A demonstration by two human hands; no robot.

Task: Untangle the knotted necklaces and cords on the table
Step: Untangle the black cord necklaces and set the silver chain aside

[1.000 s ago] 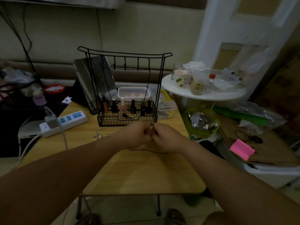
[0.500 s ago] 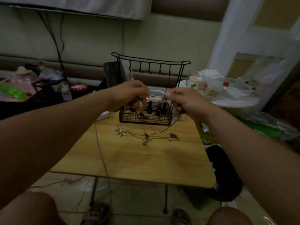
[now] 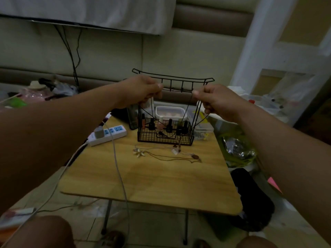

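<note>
Black cord now higher, tauter, in fingers' pinch: left hand, right hand.

Wooden table: rack, necklaces, power strip

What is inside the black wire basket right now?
Small nail polish bottles stand in a row. The black cord sags across the basket; inside or in front, I cannot tell. Mesh partly hides the bottles' bases.

Dim room. Cream padded wall with brown bands and hanging black cables; white post at right; wooden table on metal legs over a pale tiled floor.
</note>
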